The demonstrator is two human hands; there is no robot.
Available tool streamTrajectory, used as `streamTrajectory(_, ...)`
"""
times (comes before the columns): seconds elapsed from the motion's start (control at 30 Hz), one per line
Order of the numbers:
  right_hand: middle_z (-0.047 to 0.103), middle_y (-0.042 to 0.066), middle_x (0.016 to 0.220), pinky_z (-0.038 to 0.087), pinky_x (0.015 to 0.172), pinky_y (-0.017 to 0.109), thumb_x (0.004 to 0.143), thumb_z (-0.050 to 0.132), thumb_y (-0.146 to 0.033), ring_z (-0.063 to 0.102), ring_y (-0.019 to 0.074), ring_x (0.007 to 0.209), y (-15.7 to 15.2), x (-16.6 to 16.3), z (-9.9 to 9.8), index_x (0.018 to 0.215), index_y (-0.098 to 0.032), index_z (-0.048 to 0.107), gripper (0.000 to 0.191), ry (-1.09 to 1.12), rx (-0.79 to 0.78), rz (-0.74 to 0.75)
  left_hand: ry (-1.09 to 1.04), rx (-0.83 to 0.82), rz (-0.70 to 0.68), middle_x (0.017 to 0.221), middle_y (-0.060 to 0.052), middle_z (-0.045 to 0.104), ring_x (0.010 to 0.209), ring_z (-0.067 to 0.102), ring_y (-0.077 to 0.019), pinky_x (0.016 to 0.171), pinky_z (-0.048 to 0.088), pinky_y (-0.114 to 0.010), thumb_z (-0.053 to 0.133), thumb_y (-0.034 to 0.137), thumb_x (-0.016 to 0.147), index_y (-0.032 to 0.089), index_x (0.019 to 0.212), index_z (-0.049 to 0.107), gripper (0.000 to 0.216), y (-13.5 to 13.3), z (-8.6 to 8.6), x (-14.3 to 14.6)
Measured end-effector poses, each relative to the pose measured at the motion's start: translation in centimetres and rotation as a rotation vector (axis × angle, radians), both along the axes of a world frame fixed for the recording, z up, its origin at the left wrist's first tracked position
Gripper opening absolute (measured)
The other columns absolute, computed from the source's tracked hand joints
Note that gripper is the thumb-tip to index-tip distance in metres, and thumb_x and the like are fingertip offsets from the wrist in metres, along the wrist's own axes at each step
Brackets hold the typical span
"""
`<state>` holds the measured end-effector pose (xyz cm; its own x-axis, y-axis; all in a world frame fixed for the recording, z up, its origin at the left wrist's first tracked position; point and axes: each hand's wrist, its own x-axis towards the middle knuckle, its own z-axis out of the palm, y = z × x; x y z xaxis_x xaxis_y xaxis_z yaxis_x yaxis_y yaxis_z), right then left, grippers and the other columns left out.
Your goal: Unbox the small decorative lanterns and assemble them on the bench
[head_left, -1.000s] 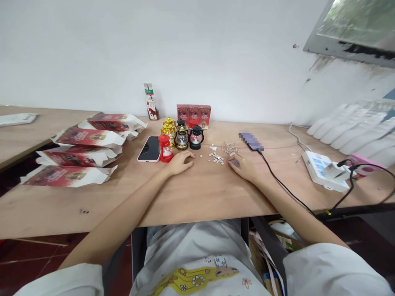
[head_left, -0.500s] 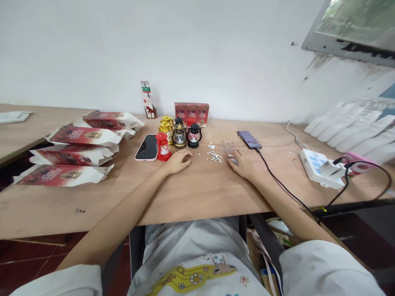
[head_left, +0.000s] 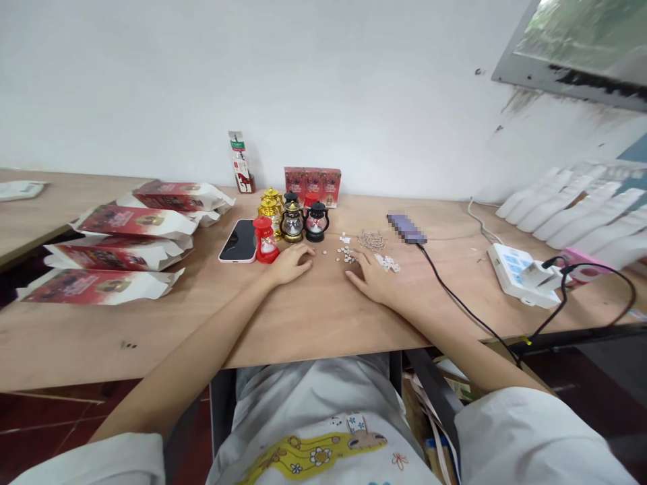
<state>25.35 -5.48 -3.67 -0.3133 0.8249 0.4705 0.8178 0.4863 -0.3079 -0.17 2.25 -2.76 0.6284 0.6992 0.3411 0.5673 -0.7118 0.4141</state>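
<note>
My left hand (head_left: 292, 265) rests on the table beside a red mini lantern (head_left: 265, 241), fingers curved and apart, holding nothing. Over at the small round silver discs (head_left: 346, 252), my right hand (head_left: 373, 279) lies with thumb and fingers spread, covering part of the pile. Small white pieces (head_left: 388, 263) lie just to its right. Behind it are a heap of thin metal pieces (head_left: 373, 240) and a few tiny white bits (head_left: 344, 238). Gold lanterns (head_left: 271, 210), a black lantern (head_left: 316, 222) and a black-and-gold lantern (head_left: 292, 223) stand grouped behind my left hand.
A phone (head_left: 238, 241) lies left of the lanterns, and a cabled phone (head_left: 407, 229) lies to the right. Red boxes (head_left: 312, 186) stand near the wall. Several unfolded red cartons (head_left: 104, 287) lie left. A power strip (head_left: 523, 276) with cables sits at right.
My right hand has moved left from the white pieces onto the silver discs, uncovering the white pieces. My left hand stays in place.
</note>
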Motion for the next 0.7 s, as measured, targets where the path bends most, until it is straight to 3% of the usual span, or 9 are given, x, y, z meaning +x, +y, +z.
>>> streamTrajectory(0.13, 0.036, 0.024, 0.145, 0.028, 0.111, 0.056, 0.088, 0.046, -0.045, 0.030, 0.0336, 0.139, 1.2, -1.8, -0.7, 0.135, -0.010, 0.035, 0.060, 0.082, -0.128, -0.140, 0.116, 0.024, 0.015, 0.130, -0.011, 0.058, 0.123, 0.050, -0.0229, 0.107, 0.038, -0.040, 0.039, 0.032, 0.088, 0.014, 0.121, 0.056, 0.041, -0.4, 0.1, 0.5)
streamTrajectory(0.27, 0.037, 0.026, 0.144, 0.028, 0.109, 0.057, 0.087, 0.049, -0.049, 0.033, 0.0362, 0.137, 2.6, -2.6, -1.1, 0.135, -0.009, 0.037, 0.064, 0.082, -0.163, -0.174, 0.276, 0.005, 0.031, 0.150, -0.011, 0.036, 0.140, 0.031, -0.0240, 0.116, 0.024, -0.043, 0.030, 0.042, 0.093, 0.015, 0.140, 0.040, 0.055, -0.9, 0.2, 1.6)
streamTrajectory(0.47, 0.048, 0.020, 0.136, 0.036, 0.104, 0.052, 0.087, 0.051, -0.048, 0.044, 0.0336, 0.129, 3.9, -3.1, -0.7, 0.127, -0.014, 0.047, 0.053, 0.016, -0.112, -0.105, 0.409, -0.022, 0.025, 0.156, -0.011, 0.020, 0.146, 0.014, -0.0242, 0.118, 0.011, -0.046, 0.021, 0.041, 0.095, 0.012, 0.147, 0.026, 0.060, -1.0, 0.1, 3.4)
streamTrajectory(0.7, 0.057, 0.017, 0.123, 0.041, 0.100, 0.042, 0.090, 0.047, -0.029, 0.054, 0.0263, 0.116, 4.6, -2.6, -0.4, 0.121, -0.011, 0.052, 0.036, 0.002, -0.149, -0.026, 0.424, 0.010, 0.030, 0.154, -0.018, 0.021, 0.145, 0.015, -0.0257, 0.119, 0.013, -0.044, 0.024, 0.034, 0.092, 0.001, 0.145, 0.026, 0.062, -0.9, -0.2, 6.4)
